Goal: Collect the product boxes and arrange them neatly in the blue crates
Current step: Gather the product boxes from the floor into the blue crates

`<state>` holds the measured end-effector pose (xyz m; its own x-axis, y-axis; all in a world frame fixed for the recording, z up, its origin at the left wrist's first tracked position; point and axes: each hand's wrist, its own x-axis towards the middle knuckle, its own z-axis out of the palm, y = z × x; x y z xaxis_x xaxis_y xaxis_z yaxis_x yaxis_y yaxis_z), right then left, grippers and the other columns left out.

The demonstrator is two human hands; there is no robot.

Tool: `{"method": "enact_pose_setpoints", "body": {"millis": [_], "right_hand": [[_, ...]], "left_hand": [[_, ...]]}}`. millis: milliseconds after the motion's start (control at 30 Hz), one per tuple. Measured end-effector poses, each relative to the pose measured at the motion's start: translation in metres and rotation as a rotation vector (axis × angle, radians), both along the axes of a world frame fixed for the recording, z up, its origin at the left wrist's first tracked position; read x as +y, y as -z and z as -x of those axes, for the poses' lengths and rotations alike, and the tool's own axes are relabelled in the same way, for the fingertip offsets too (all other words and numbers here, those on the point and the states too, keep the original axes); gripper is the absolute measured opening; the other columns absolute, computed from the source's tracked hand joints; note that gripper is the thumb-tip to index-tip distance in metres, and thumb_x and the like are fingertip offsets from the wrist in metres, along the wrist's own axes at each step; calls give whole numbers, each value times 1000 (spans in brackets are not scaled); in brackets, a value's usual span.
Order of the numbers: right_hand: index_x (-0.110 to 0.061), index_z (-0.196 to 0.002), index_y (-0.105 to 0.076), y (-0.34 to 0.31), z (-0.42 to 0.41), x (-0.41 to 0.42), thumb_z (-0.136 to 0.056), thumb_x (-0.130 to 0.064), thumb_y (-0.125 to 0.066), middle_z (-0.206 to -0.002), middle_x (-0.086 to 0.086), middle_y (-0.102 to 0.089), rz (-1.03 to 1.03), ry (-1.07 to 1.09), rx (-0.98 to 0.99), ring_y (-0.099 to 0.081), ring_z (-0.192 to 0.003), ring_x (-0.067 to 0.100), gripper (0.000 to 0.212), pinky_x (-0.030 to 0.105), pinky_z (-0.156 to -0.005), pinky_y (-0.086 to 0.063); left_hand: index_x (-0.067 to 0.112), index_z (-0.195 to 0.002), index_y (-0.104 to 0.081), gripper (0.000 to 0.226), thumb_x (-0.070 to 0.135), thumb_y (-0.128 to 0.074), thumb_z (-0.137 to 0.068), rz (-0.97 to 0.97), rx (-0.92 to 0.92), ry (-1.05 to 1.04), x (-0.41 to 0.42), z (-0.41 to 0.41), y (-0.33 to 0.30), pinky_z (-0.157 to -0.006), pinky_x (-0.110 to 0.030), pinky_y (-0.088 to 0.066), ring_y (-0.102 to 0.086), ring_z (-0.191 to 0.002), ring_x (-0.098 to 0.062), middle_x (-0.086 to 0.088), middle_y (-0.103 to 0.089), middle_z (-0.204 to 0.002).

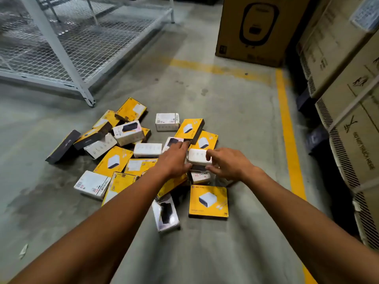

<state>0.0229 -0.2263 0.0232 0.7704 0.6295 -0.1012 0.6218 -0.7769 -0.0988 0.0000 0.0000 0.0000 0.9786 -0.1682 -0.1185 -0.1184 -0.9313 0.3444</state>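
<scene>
Several yellow and white product boxes lie scattered in a heap on the concrete floor. Both arms reach into the heap. My right hand [227, 163] pinches a small white box [198, 157] from its right side, thumb below and fingers on top. My left hand [174, 159] is at the same white box's left side, thumb against it, with fingers stretched toward a yellow box [191, 129] with a dark edge. A flat yellow box [208, 201] lies nearest me. No blue crate is in view.
A white wire-mesh rack [67, 48] stands at the back left. A tall brown carton [258, 29] stands behind the heap and stacked cartons [348, 99] line the right side. A yellow floor line [289, 130] runs along the right.
</scene>
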Motion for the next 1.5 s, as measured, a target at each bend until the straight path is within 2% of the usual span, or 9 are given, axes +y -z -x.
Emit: {"method": "enact_pose_setpoints", "body": {"millis": [200,300,433,600,733,900,1033,1267,1500], "right_hand": [[-28,-115,-55,5,-7,5,-90,-53,-68,-107,-10,-69,-94,92,24,-64,-98,20,38,34,-69,-48],[-28,-112,-53,8,-13,2,-90,-51,-69,-104,-11,-69,-71,72,21,-63,-95,20,36,34,-67,-49],[-27,-96,-51,11,-15,-3,-87,-55,-69,-92,-5,-67,-72,57,-5,-62,-85,25,34,37,-63,-50],[-26,-73,-58,16,-10,1,-80,-75,-68,-68,-7,-57,33,21,74,-55,-68,20,50,31,-55,-42],[-19,-100,-71,33,4,15,-76,-73,-74,-95,6,-68,286,-30,282,-60,-85,26,59,36,-70,-55],[-19,-144,-52,57,26,29,-70,-61,-87,-135,10,-57,450,43,474,-62,-112,30,92,37,-88,-55],[-11,-146,-41,81,44,32,-54,-68,-92,-139,12,-54,529,11,410,-59,-120,31,119,45,-98,-55],[-10,-145,-34,86,50,28,-40,-74,-92,-134,16,-47,499,-48,251,-58,-111,32,136,43,-88,-53],[-25,-133,-58,59,27,27,-51,-69,-93,-125,1,-60,391,68,529,-59,-102,24,99,40,-91,-58]], "left_hand": [[17,-167,-13,110,33,-84,-85,85,90,26,-25,-6,11,-121,-50,-35,-23,-155,-29,-8,-25,-170],[17,-166,-13,111,42,-84,-85,65,85,26,-29,-14,13,-119,-53,-37,-26,-153,-32,-12,-29,-167],[19,-161,-27,107,58,-84,-79,73,79,8,-26,-21,18,-110,-52,-46,-42,-141,-34,-13,-40,-155],[16,-137,-55,79,63,-75,-77,173,-35,-196,-3,-20,11,-90,-48,-54,-57,-113,-34,-9,-44,-125],[14,-135,-59,74,57,-77,-79,256,-82,-351,11,-20,6,-94,-45,-54,-56,-118,-32,-10,-47,-128],[14,-139,-55,78,59,-77,-80,227,-59,-376,15,-16,7,-99,-49,-54,-53,-123,-33,-11,-46,-132],[14,-140,-54,78,58,-77,-81,192,-60,-334,14,-15,4,-98,-50,-54,-53,-124,-33,-12,-47,-133],[13,-138,-54,77,58,-76,-79,168,-61,-312,18,-17,4,-97,-51,-54,-54,-125,-33,-12,-49,-134],[15,-129,-56,79,68,-71,-72,160,-6,-323,29,-14,3,-86,-49,-59,-61,-116,-32,-12,-62,-125]]}}
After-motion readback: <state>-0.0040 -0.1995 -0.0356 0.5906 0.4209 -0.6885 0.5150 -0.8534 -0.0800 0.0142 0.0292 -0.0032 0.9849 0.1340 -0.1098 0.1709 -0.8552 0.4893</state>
